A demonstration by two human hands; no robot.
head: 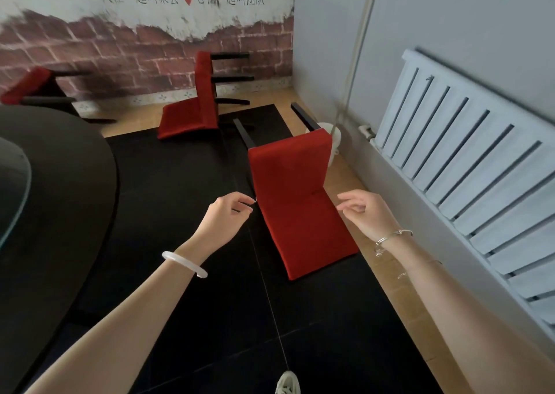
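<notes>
L hand [228, 215], R hand [365, 210] hover, loose.

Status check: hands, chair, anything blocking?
Left hand and right hand loosely curled, empty, either side of nearest red chair. Chair tipped on its back, legs pointing away. White container behind it, radiator close on right.

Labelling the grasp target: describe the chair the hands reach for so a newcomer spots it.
Find the white radiator on the right. Left of it a red chair lies tipped over on the floor, legs pointing away. Unlike the two red chairs by the brick wall, it lies nearest, between the left hand and right hand.
</notes>
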